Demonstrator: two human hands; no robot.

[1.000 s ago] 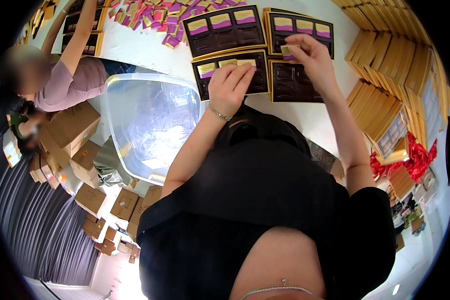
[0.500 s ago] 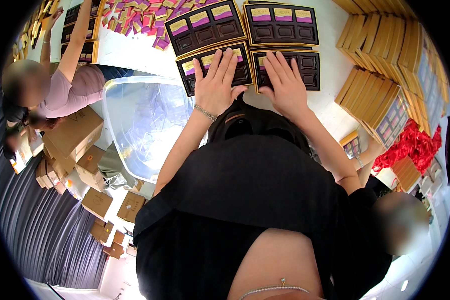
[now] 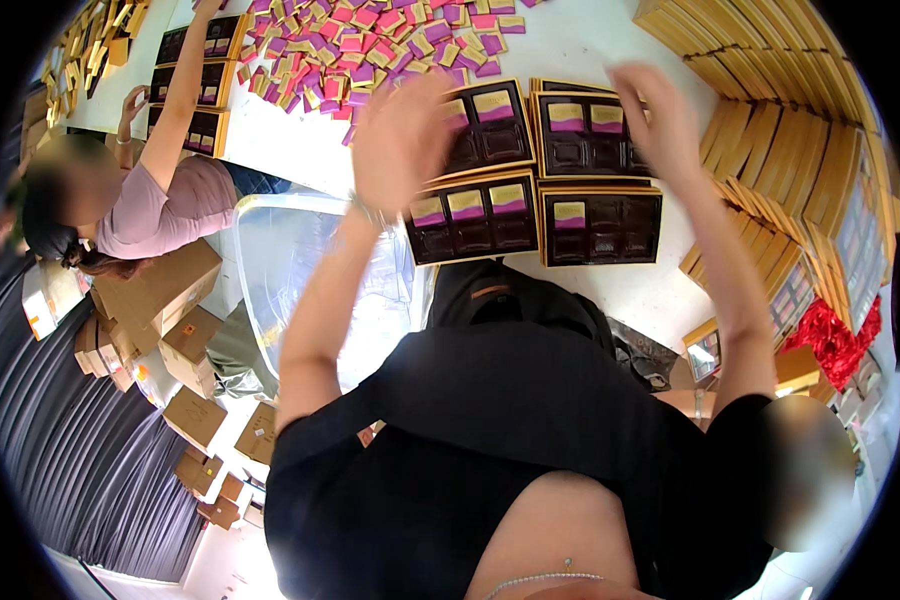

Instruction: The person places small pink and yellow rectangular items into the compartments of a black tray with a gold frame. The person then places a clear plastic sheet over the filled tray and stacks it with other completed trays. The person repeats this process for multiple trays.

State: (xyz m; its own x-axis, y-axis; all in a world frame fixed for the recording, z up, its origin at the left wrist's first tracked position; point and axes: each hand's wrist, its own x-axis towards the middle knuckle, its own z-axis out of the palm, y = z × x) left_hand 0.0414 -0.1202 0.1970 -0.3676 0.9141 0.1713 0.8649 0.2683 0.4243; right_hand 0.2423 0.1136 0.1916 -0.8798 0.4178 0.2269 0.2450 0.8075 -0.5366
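Four-sided dark trays with gold edges stand in two stacked columns before me. The front left tray [image 3: 473, 228] has a row of gold-and-purple wrapped squares across its top and bare cavities below. In the front right tray [image 3: 610, 238], one wrapped square sits at the top left. My left hand [image 3: 400, 145], blurred, is over the left side of the back left tray [image 3: 498, 140]. Its fingers are too smeared to read. My right hand [image 3: 662, 125] is above the right edge of the back right tray [image 3: 575, 150], thumb and fingers apart, holding nothing visible.
Loose wrapped squares [image 3: 370, 45] in purple, pink and gold spread over the table's far side. Gold-edged boxes [image 3: 770, 150] are stacked at right, near red ribbon [image 3: 838, 345]. A clear plastic bin [image 3: 320, 290] stands at left; beyond it, a co-worker [image 3: 160, 205] reaches over other trays.
Both my hands have lifted off the front trays and moved apart and farther forward. The view has shifted, so the trays appear lower and more loose squares show.
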